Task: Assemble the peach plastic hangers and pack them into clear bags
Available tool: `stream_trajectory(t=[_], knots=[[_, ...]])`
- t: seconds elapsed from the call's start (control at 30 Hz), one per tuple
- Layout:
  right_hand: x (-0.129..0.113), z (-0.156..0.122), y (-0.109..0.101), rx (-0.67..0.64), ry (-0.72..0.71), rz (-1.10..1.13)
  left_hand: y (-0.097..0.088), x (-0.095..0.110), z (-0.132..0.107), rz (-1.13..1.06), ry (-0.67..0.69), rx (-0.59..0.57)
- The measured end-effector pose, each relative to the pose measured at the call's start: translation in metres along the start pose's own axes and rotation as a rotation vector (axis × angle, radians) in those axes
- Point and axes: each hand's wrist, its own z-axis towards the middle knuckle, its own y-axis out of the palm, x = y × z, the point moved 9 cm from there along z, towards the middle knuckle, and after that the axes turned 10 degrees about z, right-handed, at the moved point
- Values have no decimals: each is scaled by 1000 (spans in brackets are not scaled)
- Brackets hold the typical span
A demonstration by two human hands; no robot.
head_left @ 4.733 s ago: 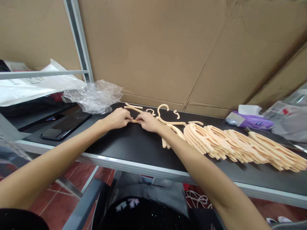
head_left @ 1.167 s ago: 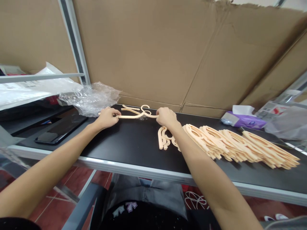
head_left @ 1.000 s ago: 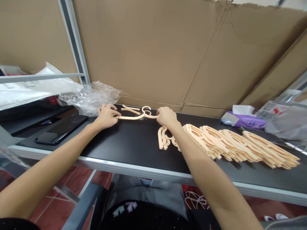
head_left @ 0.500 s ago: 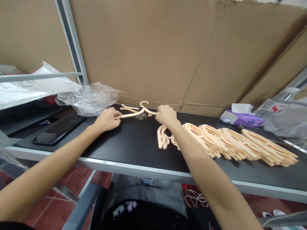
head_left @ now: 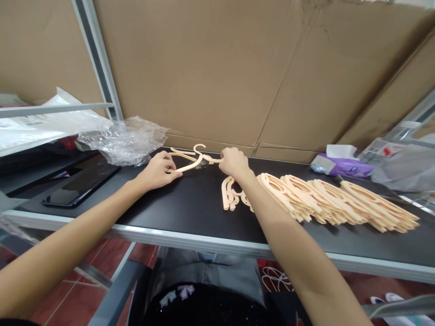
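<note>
A cream plastic folding hanger (head_left: 192, 165) spans my two hands just over the black tabletop, its hook pointing away from me. My left hand (head_left: 159, 170) grips the end of its left arm, thumb in front and fingers curled behind. Around the tip of the right arm my right hand (head_left: 234, 161) is closed, the fingers mostly hidden by its back. Loose cream strips (head_left: 182, 152) lie behind the hanger's left arm. Folded cream hangers (head_left: 231, 192) lie near my right wrist, partly covered by the forearm.
A long row of folded hangers (head_left: 340, 201) overlaps along the right side of the table. A purple tissue pack (head_left: 343, 166) stands behind it. On the left are a black phone (head_left: 81, 183) and crumpled clear plastic (head_left: 125, 140). Cardboard (head_left: 217, 81) walls the back.
My left hand has shifted slightly right along the hanger, its fingers spreading more around the arm. The hanger's left arm now bends down more steeply. My right hand stays nearly still.
</note>
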Motion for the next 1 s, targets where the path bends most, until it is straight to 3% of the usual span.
stream_trajectory(t=[0.23,0.37,0.53,0.77,1.0], knots=[[-2,-1,3,-14,-16,8,0,2,0,-74,46,12],[-7,-3,3,-24,-29,21,3,2,-1,-247,29,-2],[-13,-3,7,-38,-68,55,18,-1,-2,-450,-65,-117],[-12,0,13,-53,-99,92,15,-6,-1,-94,-85,-149],[-26,-3,17,-53,-266,79,1,-2,2,58,57,24]])
